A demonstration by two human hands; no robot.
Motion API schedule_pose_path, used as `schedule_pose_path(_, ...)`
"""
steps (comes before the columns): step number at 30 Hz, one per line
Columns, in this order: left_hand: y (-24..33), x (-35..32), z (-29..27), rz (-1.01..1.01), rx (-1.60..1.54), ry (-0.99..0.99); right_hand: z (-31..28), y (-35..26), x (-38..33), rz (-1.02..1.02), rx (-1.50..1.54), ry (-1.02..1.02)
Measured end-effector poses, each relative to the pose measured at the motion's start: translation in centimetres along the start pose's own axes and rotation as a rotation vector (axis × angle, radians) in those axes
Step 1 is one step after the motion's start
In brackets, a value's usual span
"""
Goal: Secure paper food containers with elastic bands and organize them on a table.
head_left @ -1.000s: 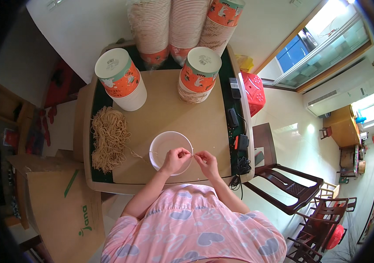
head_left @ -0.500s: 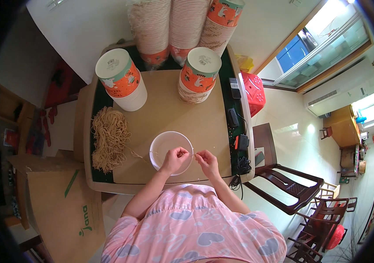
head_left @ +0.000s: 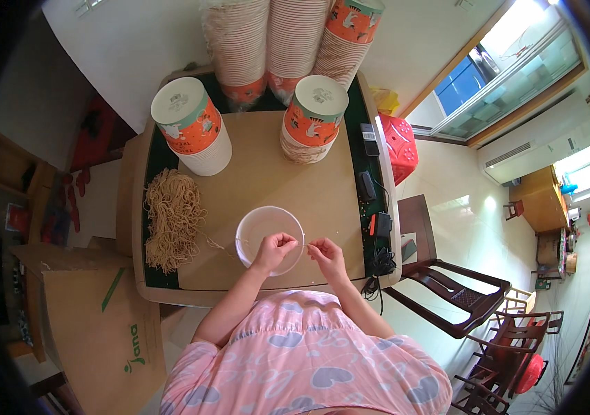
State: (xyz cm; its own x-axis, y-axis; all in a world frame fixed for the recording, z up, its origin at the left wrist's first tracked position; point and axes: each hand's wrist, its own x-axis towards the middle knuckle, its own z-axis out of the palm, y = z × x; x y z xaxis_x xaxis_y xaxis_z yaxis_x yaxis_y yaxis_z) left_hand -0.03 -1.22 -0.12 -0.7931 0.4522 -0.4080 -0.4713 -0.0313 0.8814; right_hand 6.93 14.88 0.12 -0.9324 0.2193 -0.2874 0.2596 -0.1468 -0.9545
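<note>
Observed a table (head_left: pixel 191 296) with a pale rim and dark green top, covered for the most part by a tan sheet (head_left: pixel 246 180). Recorded to the left of the table a cardboard carton (head_left: pixel 94 332). Counted three tall stacks of cups (head_left: pixel 239 48) along the far edge, the leftmost in clear wrap. Noted in front of these two shorter stacks (head_left: pixel 205 149), both upside down, orange and green at the top and white below. Located at left a loose bundle of beige string (head_left: pixel 174 221), partly on the sheet and partly on the green margin. Located near the front edge a white cup (head_left: pixel 255 223), mouth up. Found the left hand (head_left: pixel 276 252) over the right part of the cup's mouth, thumb and forefinger pinched. Found the right hand (head_left: pixel 328 257) just beyond the cup's right rim, likewise pinched, fingertips near the left's but apart. Cannot tell the contents of either pinch. Traced a thin strand (head_left: pixel 216 243) from bundle to left side of cup.
</note>
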Motion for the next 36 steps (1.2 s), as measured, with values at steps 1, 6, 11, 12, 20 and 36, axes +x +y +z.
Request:
schedule_pose_path(1,0.0,0.0,0.0,0.0,0.0,0.0,0.0,-0.1,0.0,0.002,0.026,-0.005)
schedule_pose_path(6,-0.5,0.1,-0.1,0.028,0.01,0.016,-0.2,-0.5,0.0,0.026,0.099,-0.022)
schedule_pose_path(11,-0.7,0.2,-0.2,0.022,0.044,0.02,-0.4,-0.1,0.1,0.04,0.244,-0.018)
schedule_pose_path(12,-0.6,0.2,-0.2,0.015,0.043,0.021,-0.3,-0.2,0.1,0.041,0.244,-0.019)
schedule_pose_path(20,1.0,-0.3,-0.5,-0.303,-0.144,-0.092,0.2,-0.9,-0.2,-0.018,0.159,0.073)
schedule_pose_path(36,1.0,-0.2,-0.9,-0.388,-0.392,-0.19,1.1,-1.3,-1.2,-0.244,-0.369,0.037)
